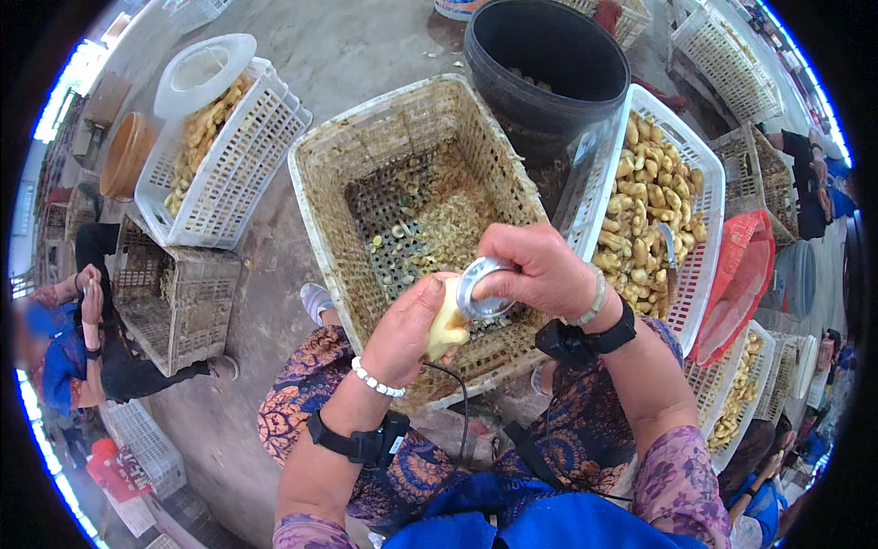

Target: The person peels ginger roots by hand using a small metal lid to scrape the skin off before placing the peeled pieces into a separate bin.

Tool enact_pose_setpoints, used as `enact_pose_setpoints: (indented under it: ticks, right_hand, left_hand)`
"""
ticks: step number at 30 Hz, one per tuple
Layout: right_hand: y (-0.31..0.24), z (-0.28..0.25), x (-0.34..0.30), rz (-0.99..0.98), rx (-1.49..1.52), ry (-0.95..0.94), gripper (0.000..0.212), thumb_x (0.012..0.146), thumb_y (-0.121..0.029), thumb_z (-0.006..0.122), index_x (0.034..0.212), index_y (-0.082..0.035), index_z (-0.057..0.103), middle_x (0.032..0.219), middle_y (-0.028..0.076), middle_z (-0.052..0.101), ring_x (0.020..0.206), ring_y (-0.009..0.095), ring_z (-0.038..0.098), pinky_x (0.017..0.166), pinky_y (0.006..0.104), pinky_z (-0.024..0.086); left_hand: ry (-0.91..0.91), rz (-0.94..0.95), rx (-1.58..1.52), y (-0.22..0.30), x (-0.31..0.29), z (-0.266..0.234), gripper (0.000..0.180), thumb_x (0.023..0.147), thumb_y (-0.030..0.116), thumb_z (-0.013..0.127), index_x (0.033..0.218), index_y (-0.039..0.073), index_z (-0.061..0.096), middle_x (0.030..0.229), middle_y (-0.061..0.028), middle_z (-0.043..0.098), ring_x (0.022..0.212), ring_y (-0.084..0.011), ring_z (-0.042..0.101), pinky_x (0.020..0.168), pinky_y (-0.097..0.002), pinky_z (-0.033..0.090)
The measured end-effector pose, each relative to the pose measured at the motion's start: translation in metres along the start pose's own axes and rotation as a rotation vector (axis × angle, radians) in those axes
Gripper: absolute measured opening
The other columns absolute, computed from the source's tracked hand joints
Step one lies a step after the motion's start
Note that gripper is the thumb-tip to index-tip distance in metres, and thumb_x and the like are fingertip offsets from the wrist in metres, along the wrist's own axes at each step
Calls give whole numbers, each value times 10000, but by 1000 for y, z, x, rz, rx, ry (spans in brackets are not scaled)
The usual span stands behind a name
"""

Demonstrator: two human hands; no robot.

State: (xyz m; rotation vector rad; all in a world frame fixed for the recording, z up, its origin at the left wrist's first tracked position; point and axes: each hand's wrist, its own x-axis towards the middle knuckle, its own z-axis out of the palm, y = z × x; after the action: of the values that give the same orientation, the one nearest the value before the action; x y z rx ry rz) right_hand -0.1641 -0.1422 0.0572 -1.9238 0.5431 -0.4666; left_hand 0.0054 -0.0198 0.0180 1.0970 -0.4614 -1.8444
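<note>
the left hand (402, 329) has a closed grip on a pale peeled root piece (446, 325); the right hand (540, 270) closes round a round metal scraper (483, 288) touching it, above the dirty basket (366, 137).

Pale yellow peeled ginger piece (446, 325), upright, touching round metal scraper ring (482, 288), above dirty basket

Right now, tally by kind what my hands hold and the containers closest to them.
Yellow root piece, left hand: 1
Round metal tool, right hand: 1
Soiled mesh basket: 1
Black bucket: 1
White root basket by right wrist: 1
Total: 5
</note>
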Motion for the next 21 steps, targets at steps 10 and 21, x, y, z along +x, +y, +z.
enact_pose_setpoints:
  ticks: [10, 21]
  right_hand:
    - [3, 9, -2, -119, -90, -166, 273, 792, -294, 702, 817, -64, 557, 661, 149, 553, 622, 359, 571, 536, 391, 436]
    - [8, 9, -9, 40, 95, 253, 131, 814, -131, 678, 829, -28, 599, 661, 14, 571, 635, 86, 544, 571, 251, 448]
  left_hand:
    - [-41, 49, 273, -5, 5, -3, 334, 986, 281, 393, 1168, 45, 545, 950, -21, 609, 744, -83, 578, 595, -206, 473]
    - [25, 95, 191, 3, -2, -3, 400, 989, 393, 422, 1192, 57, 499, 976, -33, 566, 821, -95, 553, 646, -232, 486]
